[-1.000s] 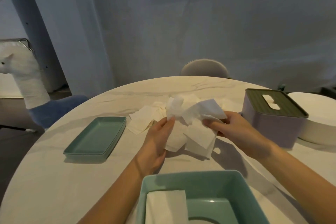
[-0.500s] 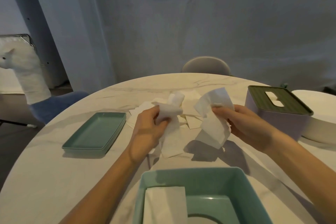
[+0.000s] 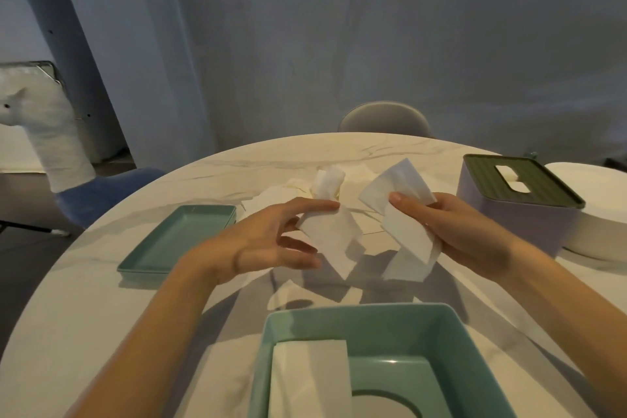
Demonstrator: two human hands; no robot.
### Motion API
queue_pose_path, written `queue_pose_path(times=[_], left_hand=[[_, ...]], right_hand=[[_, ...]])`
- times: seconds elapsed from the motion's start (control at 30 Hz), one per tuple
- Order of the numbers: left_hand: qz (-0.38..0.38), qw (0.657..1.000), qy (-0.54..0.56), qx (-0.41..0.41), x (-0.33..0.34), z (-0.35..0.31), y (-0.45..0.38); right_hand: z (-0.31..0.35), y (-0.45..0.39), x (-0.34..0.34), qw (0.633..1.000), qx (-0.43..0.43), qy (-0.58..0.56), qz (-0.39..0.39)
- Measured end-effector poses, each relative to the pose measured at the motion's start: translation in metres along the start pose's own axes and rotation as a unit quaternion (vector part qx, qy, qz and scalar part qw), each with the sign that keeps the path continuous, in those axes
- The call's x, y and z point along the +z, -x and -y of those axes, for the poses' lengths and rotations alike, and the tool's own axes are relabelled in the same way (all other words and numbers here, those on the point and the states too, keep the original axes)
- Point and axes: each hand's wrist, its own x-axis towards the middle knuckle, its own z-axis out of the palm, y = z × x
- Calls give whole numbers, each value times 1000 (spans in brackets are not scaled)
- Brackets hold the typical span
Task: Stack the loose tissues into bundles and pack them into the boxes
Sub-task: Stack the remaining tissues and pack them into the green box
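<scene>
The left hand [image 3: 268,241] held one tissue [image 3: 330,237] in a light grip, fingertips on its upper edge, remaining fingers spread. The right hand [image 3: 464,234] pinched a second tissue [image 3: 402,214] between thumb and fingers, firmly closed on it. Both sheets hung above the middle of the surface [image 3: 101,299]. Loose tissues [image 3: 271,197] lay beyond the hands toward the far edge. An open teal box [image 3: 437,319] at the near edge contained a folded bundle [image 3: 310,377]. A lidded box [image 3: 515,210] stood at the right edge, a teal lid [image 3: 176,241] toward the left.
</scene>
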Motion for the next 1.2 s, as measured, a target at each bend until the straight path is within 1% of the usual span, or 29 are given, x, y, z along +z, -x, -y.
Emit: queue_pose_path(times=[0.03, 0.07, 0.13, 0.17, 0.23, 0.3, 0.33, 0.47, 0.57, 0.67, 0.83, 1.0, 1.13, 1.2], left_hand=[[0, 1000, 12, -2, 0, -1, 1], [-30, 999, 33, 3, 2, -1, -1], [-131, 988, 79, 14, 7, -2, -5], [-174, 981, 76, 28, 9, 0, -8], [-218, 972, 80, 42, 11, 6, -10], [-248, 963, 99, 37, 13, 9, -12], [-266, 959, 90, 39, 15, 10, -13], [-342, 936, -14, 75, 18, 5, -17], [-353, 928, -55, 109, 19, 0, -17], [-358, 923, -65, 124, 23, -8, -16], [-354, 930, -30, 92, 32, -20, -17], [-333, 938, -19, 91, 41, -26, -16], [-303, 945, -22, 116, 47, -29, -17], [-301, 949, -8, 98, 48, -27, -18]], right_hand=[[1, 0, 0, 1000, -2, -2, 4], [3, 0, -1, 1000, -6, -2, 9], [5, 1, 0, 1000, -17, 1, 18], [6, 1, 0, 1000, -24, 2, 19], [6, 1, 0, 999, -39, 2, 16], [6, 3, 1, 998, -57, 10, 21], [5, 4, 1, 997, -65, 16, 22], [5, 9, 4, 994, -96, 42, 24], [6, 10, 10, 991, -121, 64, 3], [8, 9, 14, 985, -145, 91, -21], [10, 10, 18, 965, -207, 152, -46], [6, 7, 20, 941, -271, 199, -32], [1, 5, 22, 942, -272, 189, -56], [3, 5, 22, 947, -261, 176, -60]])
